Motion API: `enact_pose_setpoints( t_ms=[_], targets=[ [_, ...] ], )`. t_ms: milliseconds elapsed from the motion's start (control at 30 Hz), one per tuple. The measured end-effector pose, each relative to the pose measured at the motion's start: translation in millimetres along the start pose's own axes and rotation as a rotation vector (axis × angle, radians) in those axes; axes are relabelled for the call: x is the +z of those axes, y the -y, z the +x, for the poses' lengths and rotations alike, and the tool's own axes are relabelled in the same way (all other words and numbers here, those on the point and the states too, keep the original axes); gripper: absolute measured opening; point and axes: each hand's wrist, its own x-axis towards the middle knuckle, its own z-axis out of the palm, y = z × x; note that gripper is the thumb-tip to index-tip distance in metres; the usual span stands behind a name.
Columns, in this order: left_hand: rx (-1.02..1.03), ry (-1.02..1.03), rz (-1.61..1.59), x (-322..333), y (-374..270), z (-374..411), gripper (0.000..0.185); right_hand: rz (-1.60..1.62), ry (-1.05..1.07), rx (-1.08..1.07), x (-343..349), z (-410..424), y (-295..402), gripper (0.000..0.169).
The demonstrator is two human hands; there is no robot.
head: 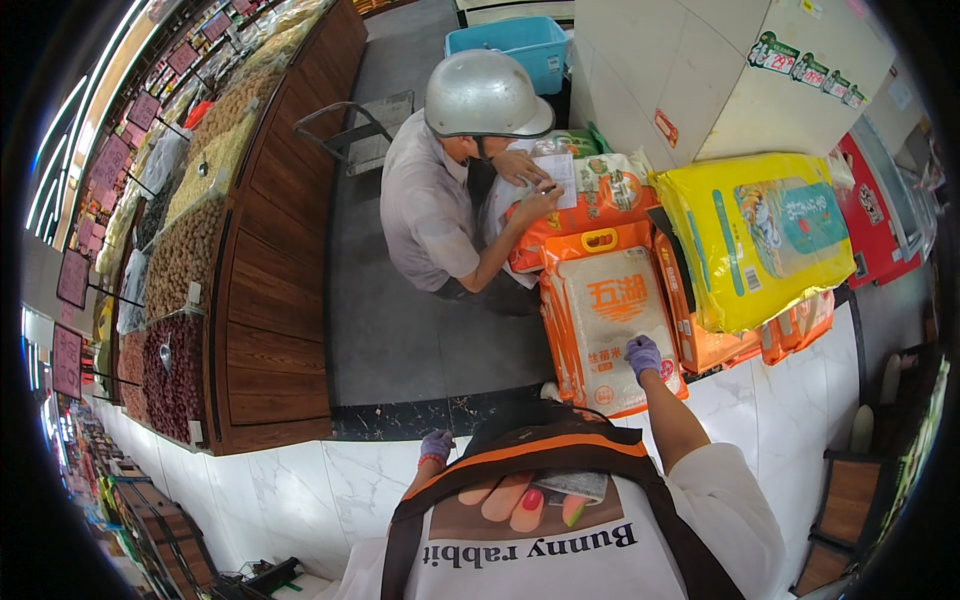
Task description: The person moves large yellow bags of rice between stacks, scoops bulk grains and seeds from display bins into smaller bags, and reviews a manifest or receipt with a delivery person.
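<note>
My right hand (643,355), in a purple glove, rests on the front of a stack of clear and orange rice bags (600,300); its fingers look curled, and whether they grip the plastic cannot be told. My left hand (436,444), also gloved in purple with a red band at the wrist, hangs low beside my apron, with no object visible in it. Beyond the stack, a person in a silver helmet (484,94) leans over an orange and white rice bag (619,191), holding a pen to a sheet of paper (556,180) on it.
A large yellow bag (757,240) lies on orange packages at the right, beside a tiled pillar (645,75). Wooden bins (274,300) of dried goods line the left. Behind the person stand a flat hand cart (367,139) and a blue plastic tub (517,41). A red chest freezer (870,202) is far right.
</note>
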Motion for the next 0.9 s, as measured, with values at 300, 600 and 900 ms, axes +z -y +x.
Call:
enact_pose_setpoints(
  t_ms=[300, 600, 900],
  targets=[
    [0.002, -0.001, -0.014, 6.8, 23.7, 16.7, 0.028, -0.012, 0.021, 0.002, -5.2, -2.5, 6.0, 0.022],
    [0.040, 0.009, -0.001, 5.4, 23.6, 15.6, 0.029, -0.006, 0.084, 0.061, -13.8, -8.5, 15.7, 0.029],
    [0.024, -0.016, 0.030, 3.5, 10.6, 9.8, 0.028, -0.040, 0.095, 0.073, -14.7, -7.0, 16.5, 0.029]
  ],
)
